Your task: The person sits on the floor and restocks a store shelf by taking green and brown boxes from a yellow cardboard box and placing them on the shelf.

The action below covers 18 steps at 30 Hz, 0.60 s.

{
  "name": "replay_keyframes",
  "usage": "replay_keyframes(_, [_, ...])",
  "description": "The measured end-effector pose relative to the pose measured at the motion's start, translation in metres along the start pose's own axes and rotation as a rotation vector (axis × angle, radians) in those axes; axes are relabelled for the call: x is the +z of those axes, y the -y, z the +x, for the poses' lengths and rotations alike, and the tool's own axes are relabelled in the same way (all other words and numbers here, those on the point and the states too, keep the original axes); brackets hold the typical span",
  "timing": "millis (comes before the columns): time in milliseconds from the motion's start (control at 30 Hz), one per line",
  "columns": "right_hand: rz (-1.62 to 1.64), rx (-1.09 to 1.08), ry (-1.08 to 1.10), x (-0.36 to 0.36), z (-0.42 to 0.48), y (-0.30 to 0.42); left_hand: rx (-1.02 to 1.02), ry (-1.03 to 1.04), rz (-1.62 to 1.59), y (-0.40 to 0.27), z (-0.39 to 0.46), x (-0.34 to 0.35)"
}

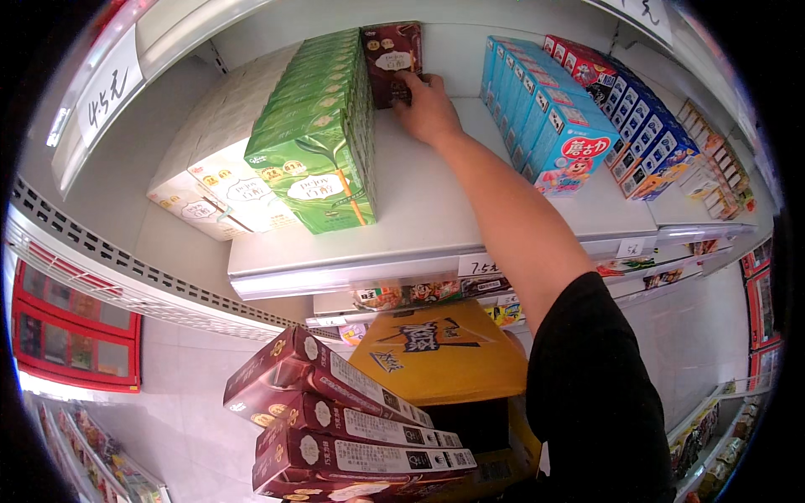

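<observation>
My right hand [433, 110] is at the back of a white store shelf [421, 207]. Its fingers and thumb hold the lower part of an upright dark brown Pejoy biscuit-stick box [395, 56]. That box stands beside a long row of green Pejoy boxes [314, 170]. Below the shelf, several brown biscuit-stick boxes [377, 427] are stacked with their narrow sides towards me. Only a fingertip of my left hand [360, 500] shows, against the lowest box at the bottom edge; the rest is out of view.
White Pejoy boxes [236, 188] stand left of the green row. Light blue boxes [566, 151] and dark blue boxes [654, 151] line the right side. An open yellow carton [440, 358] sits below the shelf's front edge, behind the brown stack. Handwritten price tags [479, 265] hang along the edge.
</observation>
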State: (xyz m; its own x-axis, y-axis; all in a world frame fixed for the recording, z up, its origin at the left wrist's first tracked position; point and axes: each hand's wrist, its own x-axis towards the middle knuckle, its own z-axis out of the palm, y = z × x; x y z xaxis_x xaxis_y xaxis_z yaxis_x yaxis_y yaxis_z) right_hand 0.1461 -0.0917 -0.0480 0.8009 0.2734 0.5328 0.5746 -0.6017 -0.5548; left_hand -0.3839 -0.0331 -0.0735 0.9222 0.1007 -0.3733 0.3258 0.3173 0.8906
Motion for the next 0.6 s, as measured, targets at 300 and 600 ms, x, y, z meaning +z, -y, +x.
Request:
replay_keyframes(300, [0.085,0.036,0.01,0.002,0.001,0.002,-0.015,0.011,0.028,0.002,-0.007,-0.002])
replay_keyframes(600, [0.154,0.125,0.021,-0.006,-0.003,0.017,0.004,0.05,0.06,0.004,-0.022,-0.007])
